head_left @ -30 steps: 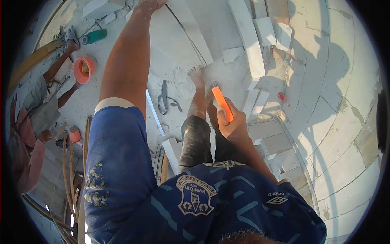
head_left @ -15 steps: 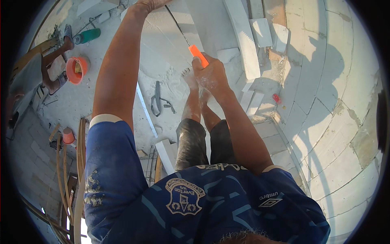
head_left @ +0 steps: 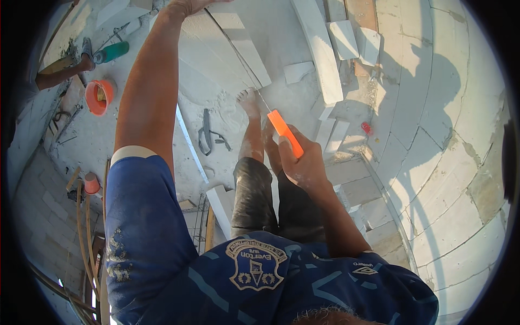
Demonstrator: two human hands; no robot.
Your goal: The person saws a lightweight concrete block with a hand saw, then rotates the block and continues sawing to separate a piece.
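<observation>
My right hand point(head_left: 306, 165) is closed around the orange handle point(head_left: 285, 134) of a handsaw. From the handle, the thin saw blade point(head_left: 238, 54), seen nearly edge-on, runs up and left across a large white block point(head_left: 214, 46). My left hand point(head_left: 190, 5) is at the top edge of the view, by the block and the far end of the blade. Its fingers are mostly cut off there, so their hold is hidden. My dusty bare foot point(head_left: 249, 102) stands against the near end of the block.
On the left are an orange bucket point(head_left: 99, 97), a green bottle point(head_left: 111, 52) and another person's sandalled foot point(head_left: 85, 57). A grey strap point(head_left: 207, 132) lies on the dusty floor. Long white block pieces point(head_left: 319, 51) lie right, before a pale block wall point(head_left: 433, 135).
My right hand has drawn the saw handle toward my body and slightly right, so more blade shows. My left hand stays near the top edge. The other person at left has shifted mostly out of view.
</observation>
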